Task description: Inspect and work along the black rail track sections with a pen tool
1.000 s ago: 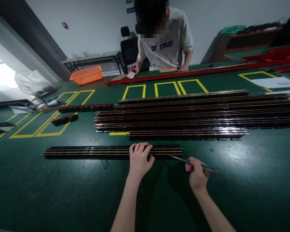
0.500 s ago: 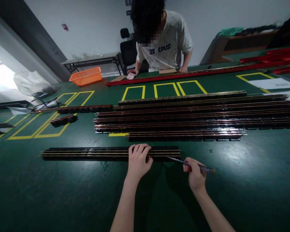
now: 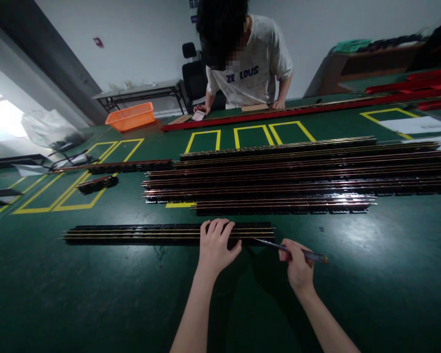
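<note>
Black with brass-coloured rods along it, the long strip (image 3: 139, 234) lies on the green surface (image 3: 113, 299), roughly parallel to the surface's far edge and nearer the wearer than the bundled dark strips (image 3: 279, 184). The left hand (image 3: 217, 245) rests over the strip, right of its middle, thumb apart from the fingers; whether its grip clamps the strip, I cannot tell. The right hand (image 3: 299, 264) has its grip closed around a slender tool (image 3: 270, 243), whose tip points at the strip's right end. Along the surface's far edge runs a red bar (image 3: 220, 121), with an orange bin (image 3: 130, 117) to its left and a co-worker (image 3: 255, 59) behind it.
</note>
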`<state>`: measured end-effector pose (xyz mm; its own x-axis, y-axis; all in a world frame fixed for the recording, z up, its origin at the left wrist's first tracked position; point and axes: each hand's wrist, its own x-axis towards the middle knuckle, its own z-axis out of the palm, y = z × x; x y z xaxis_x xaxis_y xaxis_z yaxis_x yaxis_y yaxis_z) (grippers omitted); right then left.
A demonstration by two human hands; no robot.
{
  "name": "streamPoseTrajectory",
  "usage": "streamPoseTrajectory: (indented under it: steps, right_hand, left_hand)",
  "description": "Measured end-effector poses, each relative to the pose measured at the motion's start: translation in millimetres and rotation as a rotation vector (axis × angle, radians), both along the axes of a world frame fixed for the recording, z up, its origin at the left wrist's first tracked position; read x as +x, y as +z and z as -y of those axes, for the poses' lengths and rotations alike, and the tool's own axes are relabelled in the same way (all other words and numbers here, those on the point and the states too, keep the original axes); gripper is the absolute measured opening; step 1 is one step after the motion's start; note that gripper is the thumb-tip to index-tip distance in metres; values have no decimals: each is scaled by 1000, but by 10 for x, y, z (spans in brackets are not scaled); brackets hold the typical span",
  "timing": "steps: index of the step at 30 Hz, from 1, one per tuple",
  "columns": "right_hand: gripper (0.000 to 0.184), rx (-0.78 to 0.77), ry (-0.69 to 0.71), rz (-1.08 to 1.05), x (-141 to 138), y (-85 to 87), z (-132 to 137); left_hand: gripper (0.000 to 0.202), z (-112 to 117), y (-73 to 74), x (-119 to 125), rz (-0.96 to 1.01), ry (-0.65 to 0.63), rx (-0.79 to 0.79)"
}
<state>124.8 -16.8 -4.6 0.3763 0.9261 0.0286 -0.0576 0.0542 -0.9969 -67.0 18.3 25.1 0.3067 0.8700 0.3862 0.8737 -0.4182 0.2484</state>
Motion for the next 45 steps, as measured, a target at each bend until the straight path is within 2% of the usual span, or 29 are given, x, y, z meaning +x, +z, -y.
streamPoseTrajectory:
  steps: [14,26,31,37,45]
  right_hand:
    - [40,-24,7,30,10,8,-10]
    - [38,6,-106,9,-32,-8,10]
    - [38,27,-85,-12,-10,-61,11]
    - [38,30,-134,-23,0,-78,16]
    - [40,51,-27,-9,-17,7,15]
  left_hand:
    - [31,-22,-59,21,-14,34,-29]
    - [30,-34,-56,3,7,31,-5]
    - [28,-36,-66,-15,30,33,14]
    - [28,-38,-71,-19,27,34,14]
    - [28,-39,-74,-21,29,44,7]
